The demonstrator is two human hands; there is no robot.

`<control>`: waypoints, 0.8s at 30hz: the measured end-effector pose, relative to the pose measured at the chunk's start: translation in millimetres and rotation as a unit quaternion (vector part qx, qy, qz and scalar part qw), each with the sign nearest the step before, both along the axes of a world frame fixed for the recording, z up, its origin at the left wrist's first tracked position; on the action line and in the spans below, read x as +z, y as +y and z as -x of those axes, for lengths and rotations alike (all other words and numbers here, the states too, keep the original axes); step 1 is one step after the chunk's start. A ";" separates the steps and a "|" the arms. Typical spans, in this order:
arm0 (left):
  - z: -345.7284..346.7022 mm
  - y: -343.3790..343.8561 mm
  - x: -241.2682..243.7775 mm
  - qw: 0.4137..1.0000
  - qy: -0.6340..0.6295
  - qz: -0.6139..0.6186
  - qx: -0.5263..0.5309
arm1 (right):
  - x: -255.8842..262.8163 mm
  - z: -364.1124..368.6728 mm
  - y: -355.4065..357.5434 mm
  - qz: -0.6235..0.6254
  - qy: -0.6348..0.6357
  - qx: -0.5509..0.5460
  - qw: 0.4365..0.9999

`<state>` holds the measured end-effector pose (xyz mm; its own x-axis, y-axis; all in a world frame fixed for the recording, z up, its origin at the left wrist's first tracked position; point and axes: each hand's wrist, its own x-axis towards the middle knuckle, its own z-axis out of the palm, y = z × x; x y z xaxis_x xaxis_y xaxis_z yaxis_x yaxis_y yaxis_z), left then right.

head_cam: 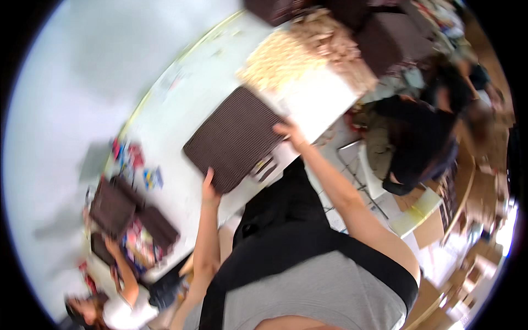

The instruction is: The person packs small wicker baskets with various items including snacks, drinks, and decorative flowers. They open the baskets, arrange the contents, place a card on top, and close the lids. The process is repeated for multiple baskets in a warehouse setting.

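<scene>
A dark brown ribbed case (237,138) with rounded corners lies on the white table before me, its handle (265,168) towards my body. My left hand (211,190) is at the case's lower left edge, thumb on the top face. At the opposite end, my right hand (290,131) touches the corner with its fingers on the ribbed surface. The case sits between both hands; the undersides of the hands are hidden. Just beyond it, a pile of small pale yellow pieces (280,60) lies blurred beside brownish ones (326,35) on a white surface.
More brown cases (113,206) stand at the lower left, one with colourful contents, where a co-worker's hand (112,246) reaches. Small coloured packets (153,177) lie on the table. Dark cases (392,39) are stacked at the upper right. A person in black (418,140) sits at right, near cardboard boxes (489,181).
</scene>
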<state>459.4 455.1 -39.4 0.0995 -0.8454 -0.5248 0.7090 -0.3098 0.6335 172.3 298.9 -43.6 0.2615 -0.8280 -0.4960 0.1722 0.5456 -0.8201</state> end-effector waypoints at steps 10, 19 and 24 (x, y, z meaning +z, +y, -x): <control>182.3 -105.1 188.2 0.995 -0.052 0.034 -0.080 | 167.7 205.6 -47.8 0.132 0.092 -0.148 0.976; 462.5 -359.8 239.1 0.943 -0.028 0.207 -0.260 | 287.6 494.1 -209.0 0.242 0.100 -0.351 0.899; 555.5 -422.2 270.5 0.931 -0.264 0.028 -0.250 | 272.6 625.8 -322.1 0.187 0.116 -0.269 0.938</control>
